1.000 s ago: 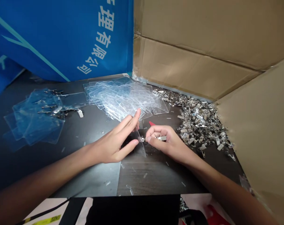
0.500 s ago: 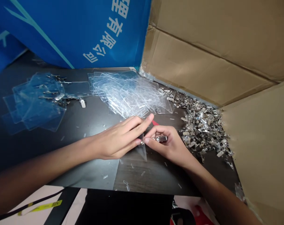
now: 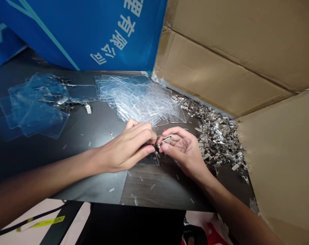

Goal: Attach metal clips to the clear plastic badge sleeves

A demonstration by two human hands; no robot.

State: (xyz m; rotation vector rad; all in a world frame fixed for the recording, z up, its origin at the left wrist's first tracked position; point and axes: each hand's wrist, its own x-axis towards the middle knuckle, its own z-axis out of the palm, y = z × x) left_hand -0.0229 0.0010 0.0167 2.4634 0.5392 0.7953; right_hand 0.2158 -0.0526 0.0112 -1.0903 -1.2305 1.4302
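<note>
My left hand [image 3: 126, 146] pinches the edge of a clear plastic badge holder [image 3: 149, 160], which lies nearly flat on the dark table [image 3: 98, 180]. My right hand [image 3: 182, 149] holds a small metal badge clip [image 3: 166, 140] between thumb and fingers. The clip's tip meets the holder's edge between my hands, and my fingers hide the exact contact. Behind my hands lies a loose stack of clear holders [image 3: 139, 98]. Another group of holders with metal clips [image 3: 34, 109] lies to the left.
A heap of metal clips [image 3: 218, 136] fills the right side of the table against cardboard box walls [image 3: 220, 58]. A blue printed banner [image 3: 80, 34] stands behind. Small clear plastic bits are scattered across the tabletop, whose front edge runs below my hands.
The holder has tipped from nearly upright to almost flat. My hands have closed together, bringing the clip to its edge. The view has shifted slightly.
</note>
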